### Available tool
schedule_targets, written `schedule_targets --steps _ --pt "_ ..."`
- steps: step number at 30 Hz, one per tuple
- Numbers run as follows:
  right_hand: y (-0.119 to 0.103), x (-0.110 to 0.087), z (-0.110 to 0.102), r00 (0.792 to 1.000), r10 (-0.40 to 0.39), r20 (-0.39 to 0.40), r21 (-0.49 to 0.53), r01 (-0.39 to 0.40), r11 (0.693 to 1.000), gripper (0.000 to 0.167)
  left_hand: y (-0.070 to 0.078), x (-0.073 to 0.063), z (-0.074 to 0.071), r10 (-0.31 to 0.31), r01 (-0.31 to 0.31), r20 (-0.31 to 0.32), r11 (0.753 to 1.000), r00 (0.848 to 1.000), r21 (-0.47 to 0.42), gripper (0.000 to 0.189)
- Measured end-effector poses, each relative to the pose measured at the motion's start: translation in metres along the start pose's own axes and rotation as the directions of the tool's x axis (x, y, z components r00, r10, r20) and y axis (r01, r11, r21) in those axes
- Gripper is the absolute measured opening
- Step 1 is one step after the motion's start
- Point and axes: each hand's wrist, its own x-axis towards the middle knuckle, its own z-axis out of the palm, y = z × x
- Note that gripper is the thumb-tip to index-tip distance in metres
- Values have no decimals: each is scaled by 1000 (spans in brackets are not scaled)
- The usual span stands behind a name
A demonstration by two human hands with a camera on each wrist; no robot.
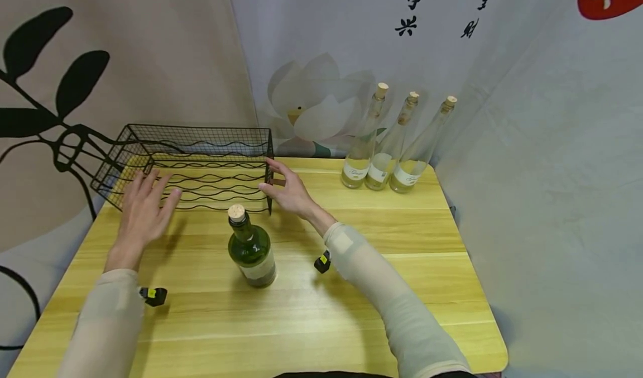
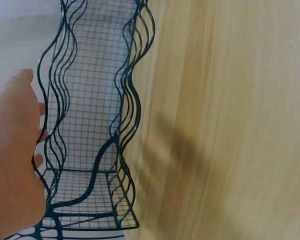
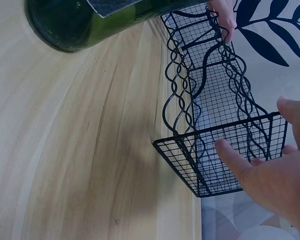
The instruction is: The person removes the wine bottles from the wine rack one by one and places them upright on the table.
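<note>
A black wire rack with wavy bars and mesh ends (image 1: 211, 128) stands at the back left of the table. My left hand (image 1: 143, 213) lies over its left front part, fingers spread; in the left wrist view several fingertips show behind the wavy wires. At the rack's right mesh end is my right hand (image 1: 290, 192), its index finger and thumb extended against or very near the panel; contact is hard to tell. In the right wrist view the same hand (image 3: 277, 175) sits beside that end panel. A corked green bottle (image 1: 251, 249) stands upright in front of the rack.
Three corked clear bottles (image 1: 355, 168) with white labels stand at the back right by the curtain (image 1: 311, 26). A black metal leaf-shaped stand (image 1: 82, 82) overlaps the rack's left end. The wooden table's (image 1: 402, 288) right edge runs near the wall.
</note>
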Motion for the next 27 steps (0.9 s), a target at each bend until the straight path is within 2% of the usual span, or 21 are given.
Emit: schedule_targets --steps 9,17,23,27 --pt "0 -2 4 1000 -1 -15 11 1 1000 74 -5 -1 5 8 -7 -20 999 1000 50 69" --pt "0 -1 6 1000 -13 -17 11 13 1000 74 -10 -1 11 4 -3 -36 1000 999 26 68" --pt "-2 -8 3 999 -21 -31 -107 17 994 71 -9 2 13 22 -22 -57 1000 998 1 68" --pt "-4 -15 -1 996 -83 -12 -214 79 974 67 -8 1 13 21 -22 -67 1000 998 -13 68"
